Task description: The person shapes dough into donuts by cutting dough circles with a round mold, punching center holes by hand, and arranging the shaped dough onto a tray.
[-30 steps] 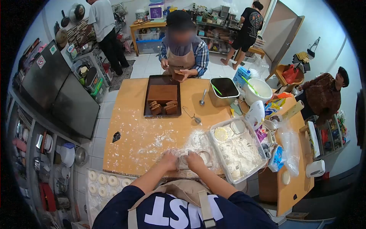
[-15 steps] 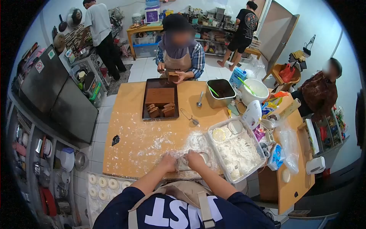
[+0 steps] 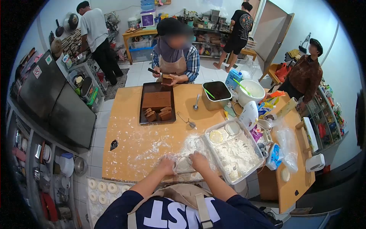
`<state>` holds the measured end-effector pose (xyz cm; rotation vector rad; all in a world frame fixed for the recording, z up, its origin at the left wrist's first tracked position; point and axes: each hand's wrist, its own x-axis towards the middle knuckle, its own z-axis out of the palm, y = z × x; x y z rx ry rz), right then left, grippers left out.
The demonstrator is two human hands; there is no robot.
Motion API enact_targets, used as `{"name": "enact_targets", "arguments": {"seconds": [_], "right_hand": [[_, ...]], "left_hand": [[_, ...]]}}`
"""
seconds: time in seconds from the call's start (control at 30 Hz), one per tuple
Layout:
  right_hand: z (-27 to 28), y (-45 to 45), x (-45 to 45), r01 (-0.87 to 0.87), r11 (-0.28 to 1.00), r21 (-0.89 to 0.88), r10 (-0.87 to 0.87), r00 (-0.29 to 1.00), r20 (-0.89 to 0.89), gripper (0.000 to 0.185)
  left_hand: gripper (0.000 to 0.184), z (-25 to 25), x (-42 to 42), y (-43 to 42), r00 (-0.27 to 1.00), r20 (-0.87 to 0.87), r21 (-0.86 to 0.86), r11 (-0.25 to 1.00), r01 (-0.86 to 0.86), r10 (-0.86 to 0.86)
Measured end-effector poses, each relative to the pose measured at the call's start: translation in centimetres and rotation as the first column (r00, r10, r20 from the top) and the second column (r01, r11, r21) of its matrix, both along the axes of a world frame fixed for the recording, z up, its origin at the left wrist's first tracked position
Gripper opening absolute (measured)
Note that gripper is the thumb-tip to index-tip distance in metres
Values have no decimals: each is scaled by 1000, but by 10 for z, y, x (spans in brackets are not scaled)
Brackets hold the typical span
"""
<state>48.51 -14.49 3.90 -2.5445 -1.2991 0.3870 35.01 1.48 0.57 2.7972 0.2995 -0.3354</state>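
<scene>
A flat, round piece of floury dough (image 3: 184,163) lies on the wooden table (image 3: 129,152) near its front edge, between my two hands. My left hand (image 3: 166,165) is at its left side, fingers bent against the edge. On the right side, my right hand (image 3: 199,162) has its fingers curled in at the dough's edge. Flour dusts both hands and hides some fingertip detail. Loose flour (image 3: 192,144) is heaped just beyond. To the right stands a clear plastic tub (image 3: 263,154) of flour with pale discs in it. Ring-shaped doughs (image 3: 112,188) lie on a tray at lower left.
Across the table a person (image 3: 176,57) holds a knife and a piece of brown cake above a dark tray (image 3: 142,118). A metal container (image 3: 218,105), white bowl (image 3: 259,93), hand mixer (image 3: 249,114) and packets crowd the right. Other people stand farther back.
My hands now frame the round dough between them; before, a ring shape lay by my right hand. The person opposite has raised the knife. The person at right has turned and shifted left.
</scene>
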Motion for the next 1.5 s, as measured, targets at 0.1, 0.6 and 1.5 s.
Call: {"name": "enact_targets", "arguments": {"seconds": [0.1,0.6,1.5], "right_hand": [[-6,-4,1,-1,1000,8,1,999,39,23],[-8,-1,5,-48,998,-30,50,996,76,22],[3,-1,1,-11,999,-53,12,1000,26,26]], "left_hand": [[97,3,1,0,1000,11,-27,1000,10,-9],[105,6,2,3,999,-43,-62,998,17,-20],[100,10,-2,1,1000,1,-30,999,24,-24]]}}
